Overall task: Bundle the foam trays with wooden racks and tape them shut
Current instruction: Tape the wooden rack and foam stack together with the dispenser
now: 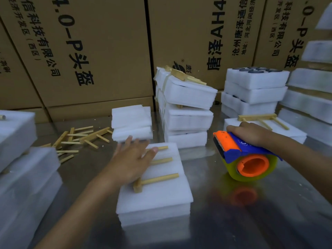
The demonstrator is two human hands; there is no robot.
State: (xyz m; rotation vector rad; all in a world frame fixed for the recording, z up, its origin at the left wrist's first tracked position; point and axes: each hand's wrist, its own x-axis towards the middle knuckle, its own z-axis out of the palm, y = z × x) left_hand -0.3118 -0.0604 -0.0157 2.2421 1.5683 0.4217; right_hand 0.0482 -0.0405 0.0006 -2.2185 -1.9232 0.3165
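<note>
A stack of white foam trays (156, 198) lies on the metal table in front of me, with a wooden rack (158, 179) of three pegs on top. My left hand (132, 159) presses flat on the rack and foam, fingers spread. Right of it, my right hand (248, 134) grips a blue and orange tape dispenser (246, 157) with a yellowish tape roll, held just above the table.
Loose wooden racks (80, 139) lie at the back left. Taped foam bundles (185, 108) stand stacked behind, more foam stacks (251, 90) at right and left (23, 168). Another rack (258, 118) sits on foam at right. Cardboard boxes (100, 51) wall off the back.
</note>
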